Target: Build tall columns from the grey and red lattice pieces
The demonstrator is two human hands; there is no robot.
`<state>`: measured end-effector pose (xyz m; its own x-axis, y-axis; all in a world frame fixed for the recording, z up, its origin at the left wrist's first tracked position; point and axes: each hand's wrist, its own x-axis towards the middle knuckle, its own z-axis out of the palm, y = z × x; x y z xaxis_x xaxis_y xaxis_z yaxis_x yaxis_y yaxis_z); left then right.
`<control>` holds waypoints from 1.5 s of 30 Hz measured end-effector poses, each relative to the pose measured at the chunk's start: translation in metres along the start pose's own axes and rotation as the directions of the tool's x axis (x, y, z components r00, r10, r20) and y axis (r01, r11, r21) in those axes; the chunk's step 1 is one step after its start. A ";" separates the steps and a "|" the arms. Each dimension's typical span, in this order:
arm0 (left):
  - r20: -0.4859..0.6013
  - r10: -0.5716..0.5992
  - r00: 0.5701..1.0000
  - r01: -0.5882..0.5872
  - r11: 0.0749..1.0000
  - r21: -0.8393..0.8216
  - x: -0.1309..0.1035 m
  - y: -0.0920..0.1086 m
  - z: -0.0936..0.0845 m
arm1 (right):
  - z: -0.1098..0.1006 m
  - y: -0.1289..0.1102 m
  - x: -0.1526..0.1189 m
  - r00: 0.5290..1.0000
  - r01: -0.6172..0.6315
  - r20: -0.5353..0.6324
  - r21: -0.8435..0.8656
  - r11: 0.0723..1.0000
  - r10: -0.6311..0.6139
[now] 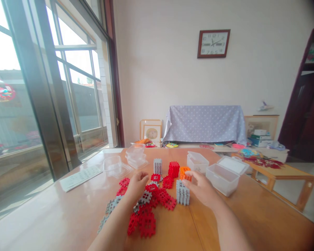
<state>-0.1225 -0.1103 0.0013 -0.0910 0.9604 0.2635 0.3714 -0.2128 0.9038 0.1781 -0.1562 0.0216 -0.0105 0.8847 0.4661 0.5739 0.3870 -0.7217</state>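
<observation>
1. We see the left hand point(140, 178) over the back part of a loose heap in the middle of the table point(170, 240); its fingers are curled inward, and we cannot tell whether they grasp a piece.
2. We see the right hand point(202, 188) to the right of the heap, thumb and forefinger parted; the fingertips are at the orange stack point(184, 173), and the thumb is by the top of the near grey stack point(182, 196); we cannot tell whether it grips either one.
3. We find the heap made of red pieces point(147, 225) and grey pieces point(112, 205), flat, with notched edges and window-like holes; they overlap at many angles, reds mostly at the front and centre, greys trailing off at the left, partly behind the left forearm.
4. We count four upright stacks; the far grey stack point(157, 166) stands behind the heap, the red stack point(174, 169) is to its right, the orange stack comes next, and the near grey stack is closest to us.
5. We have clear tubs point(112, 166) at the back left, some nested; at the back right are a small plastic box point(197, 162) with dark marks on its front, and a larger plastic box point(222, 179) with its pale lid point(233, 165) leaning behind it.
6. We notice a printed sheet point(80, 178) near the left edge; beyond the table, a dotted cloth point(205, 123) hangs below a wall clock point(214, 44).
</observation>
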 end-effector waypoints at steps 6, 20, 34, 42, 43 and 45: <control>0.164 -0.019 0.986 -0.064 0.873 0.484 -0.008 0.002 -0.022 | 0.009 -0.014 -0.001 0.995 0.055 -0.085 -0.037 0.998 -0.058; 0.318 0.037 0.947 -0.278 0.590 0.758 -0.026 0.016 -0.025 | 0.017 -0.019 -0.004 0.992 0.078 -0.099 0.001 0.997 -0.078; -0.003 0.153 0.988 -0.095 0.633 0.769 -0.017 0.033 -0.036 | 0.014 -0.028 -0.005 0.987 0.037 -0.157 -0.001 0.999 -0.037; 0.000 0.355 0.935 -0.347 0.915 0.205 -0.032 0.052 -0.010 | 0.017 -0.042 -0.011 0.989 0.114 -0.103 0.102 0.988 -0.103; 0.032 0.382 0.924 -0.382 0.913 0.145 -0.037 0.057 -0.005 | 0.017 -0.045 -0.012 0.991 0.115 -0.081 0.106 0.988 -0.107; 0.082 0.425 0.902 -0.429 0.902 0.050 -0.047 0.065 0.004 | 0.019 -0.049 -0.014 0.995 0.102 -0.031 0.117 0.988 -0.099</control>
<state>-0.0907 -0.1684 0.0466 0.1516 0.7902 0.5939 0.4201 -0.5953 0.6849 0.1348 -0.1828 0.0408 -0.0418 0.8336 0.5508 0.4697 0.5030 -0.7256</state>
